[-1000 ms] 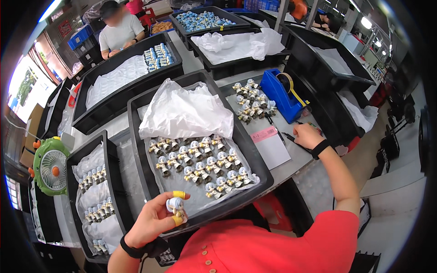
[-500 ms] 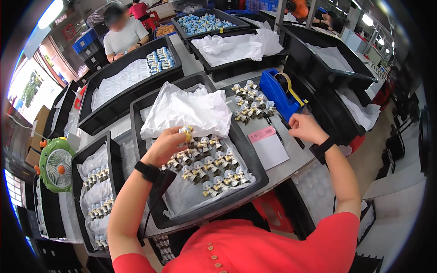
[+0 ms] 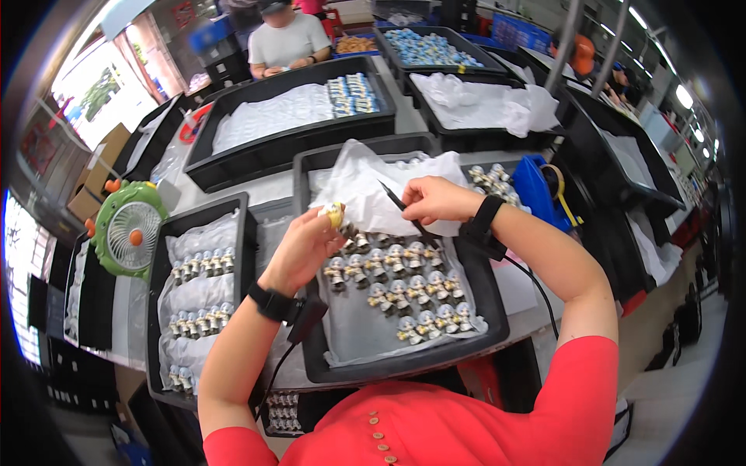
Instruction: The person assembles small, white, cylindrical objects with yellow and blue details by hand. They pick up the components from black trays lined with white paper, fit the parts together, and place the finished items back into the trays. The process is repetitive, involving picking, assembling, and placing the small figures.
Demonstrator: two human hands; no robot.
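My left hand [image 3: 299,247] pinches a small figurine [image 3: 334,213] with yellow and white on it, above the left part of a black tray [image 3: 404,365]. Close by, my right hand [image 3: 439,200] grips a slim black pointed tool [image 3: 393,196], its exact kind unclear, with the tip slanting up toward the left. The tip is apart from the figurine. Below both hands, rows of white, yellow and dark figurines [image 3: 420,290] lie on the tray's lining. A crumpled white sheet [image 3: 353,180] covers the tray's far part.
A narrower tray [image 3: 247,256] of figurines and a green fan [image 3: 128,229] stand at left. Loose figurines [image 3: 491,180] and a blue tape dispenser [image 3: 536,190] sit at right. Larger black trays [image 3: 303,136] line the back, where another person [image 3: 287,43] sits.
My right hand has come from beside the notepad to over the tray, and now holds the black tool. The left hand keeps its figurine. The view has shifted leftward.
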